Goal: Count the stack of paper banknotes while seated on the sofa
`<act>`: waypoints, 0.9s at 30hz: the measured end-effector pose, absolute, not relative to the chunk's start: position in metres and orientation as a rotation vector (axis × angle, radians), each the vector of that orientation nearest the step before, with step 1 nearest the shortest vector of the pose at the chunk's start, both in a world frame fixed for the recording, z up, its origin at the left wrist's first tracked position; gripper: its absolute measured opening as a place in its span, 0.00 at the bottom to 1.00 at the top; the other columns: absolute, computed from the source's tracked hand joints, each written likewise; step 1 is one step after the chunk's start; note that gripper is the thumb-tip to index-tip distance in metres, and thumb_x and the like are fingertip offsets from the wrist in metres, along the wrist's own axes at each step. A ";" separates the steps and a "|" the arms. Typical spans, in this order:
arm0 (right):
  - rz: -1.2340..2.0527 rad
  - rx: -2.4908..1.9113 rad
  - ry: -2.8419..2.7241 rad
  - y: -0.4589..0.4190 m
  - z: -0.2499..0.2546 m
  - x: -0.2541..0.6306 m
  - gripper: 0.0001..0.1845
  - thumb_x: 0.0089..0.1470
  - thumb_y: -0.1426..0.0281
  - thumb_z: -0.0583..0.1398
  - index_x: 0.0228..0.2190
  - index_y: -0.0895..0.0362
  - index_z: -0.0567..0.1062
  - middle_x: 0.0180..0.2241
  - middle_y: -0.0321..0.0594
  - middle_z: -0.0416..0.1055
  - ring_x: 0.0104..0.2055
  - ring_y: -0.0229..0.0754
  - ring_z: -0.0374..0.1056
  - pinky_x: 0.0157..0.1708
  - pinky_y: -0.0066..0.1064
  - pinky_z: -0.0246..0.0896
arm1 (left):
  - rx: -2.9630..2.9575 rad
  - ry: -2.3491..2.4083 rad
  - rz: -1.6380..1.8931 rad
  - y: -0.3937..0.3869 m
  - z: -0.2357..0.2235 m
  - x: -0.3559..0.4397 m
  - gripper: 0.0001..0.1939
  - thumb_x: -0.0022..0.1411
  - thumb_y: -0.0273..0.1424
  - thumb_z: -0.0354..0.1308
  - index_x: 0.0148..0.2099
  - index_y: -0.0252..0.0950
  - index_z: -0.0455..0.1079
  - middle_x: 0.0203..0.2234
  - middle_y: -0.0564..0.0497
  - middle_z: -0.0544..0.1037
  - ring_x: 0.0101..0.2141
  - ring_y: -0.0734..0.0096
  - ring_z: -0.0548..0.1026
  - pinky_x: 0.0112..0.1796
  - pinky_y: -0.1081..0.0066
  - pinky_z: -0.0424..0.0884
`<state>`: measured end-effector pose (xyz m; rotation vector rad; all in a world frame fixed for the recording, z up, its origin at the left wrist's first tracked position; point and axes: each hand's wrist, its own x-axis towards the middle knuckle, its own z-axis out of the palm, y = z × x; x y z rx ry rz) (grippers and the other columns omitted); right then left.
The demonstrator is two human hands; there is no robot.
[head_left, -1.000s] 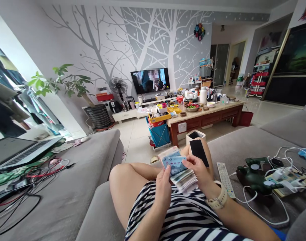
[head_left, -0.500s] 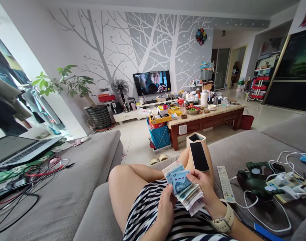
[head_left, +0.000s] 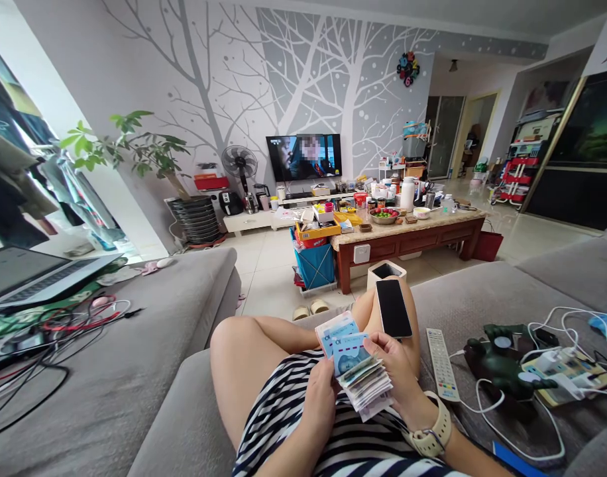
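A fanned bundle of banknotes (head_left: pixel 366 387) is held above my lap, over a black-and-white striped garment (head_left: pixel 278 404). My right hand (head_left: pixel 400 371) is closed around the bundle's right side, thumb near the top blue note. My left hand (head_left: pixel 319 394) pinches the left edge of the blue and pinkish notes at the upper left of the bundle. Part of its fingers are hidden behind the notes. A black-screened phone (head_left: pixel 393 309) lies on my right leg, just beyond my right hand. On the sofa to the right is a white remote control (head_left: pixel 442 364).
Right of the remote, a dark green figure (head_left: pixel 499 361) and a power strip (head_left: pixel 566 374) lie among white cables. At left, a laptop (head_left: pixel 40 281) and tangled cords rest on the sofa. Ahead stand a cluttered coffee table (head_left: pixel 407 235), a bin (head_left: pixel 387 271) and a blue basket (head_left: pixel 314 265).
The view has tilted and shifted slightly. Both hands keep hold of the banknotes; the blue notes at the upper left sit a little more spread apart.
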<state>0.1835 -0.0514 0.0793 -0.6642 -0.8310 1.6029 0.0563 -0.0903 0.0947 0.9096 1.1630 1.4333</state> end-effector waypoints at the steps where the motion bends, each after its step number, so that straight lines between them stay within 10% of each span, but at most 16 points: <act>1: 1.599 -0.663 -0.833 -0.051 0.079 0.183 0.16 0.43 0.61 0.68 0.22 0.60 0.71 0.19 0.33 0.67 0.21 0.33 0.59 0.23 0.25 0.53 | 0.939 1.197 1.469 -0.091 0.098 0.056 0.14 0.54 0.37 0.53 0.25 0.37 0.75 0.24 0.49 0.79 0.26 0.63 0.72 0.31 0.67 0.68; 27: 1.592 -0.659 -0.962 -0.063 0.086 0.183 0.15 0.46 0.59 0.65 0.23 0.58 0.71 0.21 0.33 0.67 0.22 0.34 0.58 0.24 0.26 0.54 | 0.626 1.014 1.555 -0.086 0.095 0.060 0.12 0.52 0.34 0.54 0.34 0.34 0.76 0.32 0.46 0.82 0.38 0.54 0.77 0.41 0.61 0.70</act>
